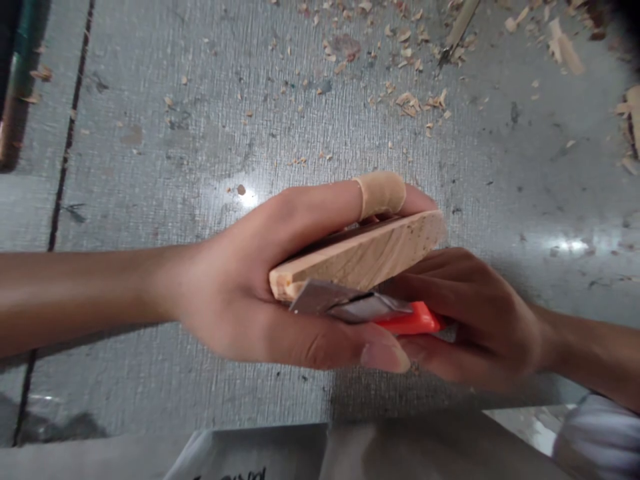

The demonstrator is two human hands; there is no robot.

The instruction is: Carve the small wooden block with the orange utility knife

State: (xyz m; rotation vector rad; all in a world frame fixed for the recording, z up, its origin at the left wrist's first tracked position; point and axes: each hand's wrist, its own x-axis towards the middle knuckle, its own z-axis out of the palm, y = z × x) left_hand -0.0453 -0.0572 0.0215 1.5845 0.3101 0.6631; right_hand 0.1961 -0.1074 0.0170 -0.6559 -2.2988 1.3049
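Note:
A pale piece of wood (365,253) with a flat, grained face lies slanted in my left hand (290,287). My left fingers wrap behind it, one with a tan bandage (383,193), and the left thumb stretches below it, alongside a knife blade. My right hand (475,320) is closed around a utility knife (410,320) with an orange-red body; most of its handle is hidden by the fingers. The knife's metal blade (320,297) points left and touches the lower left end of the wood.
Wood shavings (410,103) are scattered over the grey textured table (200,133), mostly at the top. A thin tool (460,30) lies at the top right. Dark rod-like objects (23,87) lie at the top left. A grey sheet with writing (250,453) is at the bottom edge.

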